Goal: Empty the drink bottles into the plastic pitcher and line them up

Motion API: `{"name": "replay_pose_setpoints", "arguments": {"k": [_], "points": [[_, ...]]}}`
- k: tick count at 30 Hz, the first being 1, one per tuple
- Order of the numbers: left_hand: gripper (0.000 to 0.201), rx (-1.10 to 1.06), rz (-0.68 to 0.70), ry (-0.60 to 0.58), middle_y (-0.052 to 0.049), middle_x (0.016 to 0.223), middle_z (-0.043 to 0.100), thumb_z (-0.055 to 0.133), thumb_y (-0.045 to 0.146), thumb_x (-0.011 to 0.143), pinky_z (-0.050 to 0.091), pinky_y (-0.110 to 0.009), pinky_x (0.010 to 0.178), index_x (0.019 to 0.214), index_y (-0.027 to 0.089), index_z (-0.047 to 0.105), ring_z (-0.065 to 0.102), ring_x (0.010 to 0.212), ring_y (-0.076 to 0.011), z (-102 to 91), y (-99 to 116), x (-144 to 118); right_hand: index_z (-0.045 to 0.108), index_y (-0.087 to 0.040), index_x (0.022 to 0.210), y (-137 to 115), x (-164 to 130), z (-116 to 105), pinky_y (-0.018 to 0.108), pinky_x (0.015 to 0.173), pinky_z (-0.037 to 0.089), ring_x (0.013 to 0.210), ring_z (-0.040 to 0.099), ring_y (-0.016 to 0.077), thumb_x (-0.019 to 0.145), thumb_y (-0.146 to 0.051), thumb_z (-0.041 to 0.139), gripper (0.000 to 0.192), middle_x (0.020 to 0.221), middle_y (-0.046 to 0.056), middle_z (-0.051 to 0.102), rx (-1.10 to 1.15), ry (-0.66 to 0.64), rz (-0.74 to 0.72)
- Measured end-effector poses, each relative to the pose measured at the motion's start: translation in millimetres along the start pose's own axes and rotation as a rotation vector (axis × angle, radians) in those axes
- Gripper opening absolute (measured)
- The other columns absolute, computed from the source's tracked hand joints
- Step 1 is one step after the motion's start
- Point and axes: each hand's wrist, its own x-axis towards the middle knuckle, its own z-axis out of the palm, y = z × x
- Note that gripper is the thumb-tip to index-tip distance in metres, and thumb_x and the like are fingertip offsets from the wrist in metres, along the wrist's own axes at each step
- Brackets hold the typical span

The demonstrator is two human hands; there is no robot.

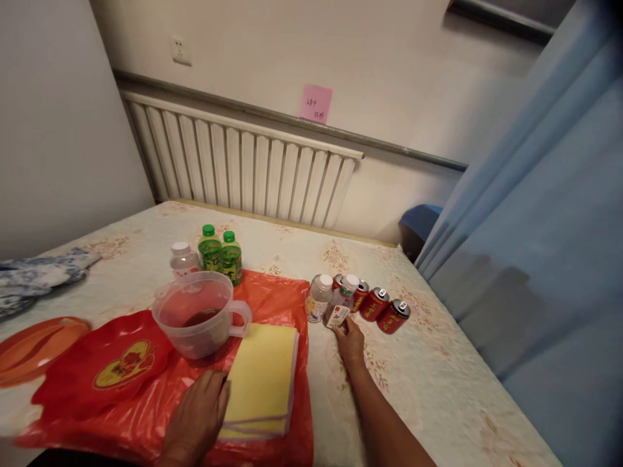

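Observation:
My right hand point(351, 340) has its fingers around the lower part of a clear plastic bottle point(341, 301) with a white cap and a pale label. Close beside it on the left stands another clear bottle point(318, 299), also white-capped. Several red drink cans point(376, 305) are lined up behind and to the right of these. My left hand point(199, 412) lies flat, palm down, on a red plastic bag point(146, 431) at the left edge of a stack of yellow paper point(263, 376). Above that hand is a translucent measuring jug point(195, 318) with a little dark liquid inside.
A red scalloped plate point(73, 389) and an orange lid point(39, 347) lie at the left. Behind the jug stand two green-capped bottles point(231, 259) and a white-capped one point(185, 259). Folded patterned cloth point(39, 279) rests far left; a blue curtain point(535, 227) hangs right.

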Motion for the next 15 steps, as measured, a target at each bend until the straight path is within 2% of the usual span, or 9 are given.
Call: {"name": "replay_pose_setpoints", "arguments": {"k": [9,15], "points": [[0.029,-0.011,-0.031,-0.030,-0.005,0.093,0.063,0.035,0.037,0.097,0.046,-0.040,0.085,0.098,0.022,0.060,0.062,0.090,-0.0233,-2.2,2,0,0.064,-0.015,0.115,-5,-3,1,0.031,0.078,0.048,0.091,0.065,0.0254,0.074,-0.036,0.064,0.047,0.103,0.011,0.072,-0.060,0.031,0.018],[0.030,-0.010,-0.026,-0.033,-0.006,0.094,0.064,0.034,0.036,0.097,0.046,-0.040,0.087,0.098,0.022,0.060,0.060,0.091,-0.0229,-4.3,3,0,0.065,-0.016,0.106,-21,-6,7,0.034,0.080,0.045,0.094,0.063,0.0297,0.069,-0.041,0.071,0.045,0.101,0.014,0.072,-0.165,0.093,0.039]]}}
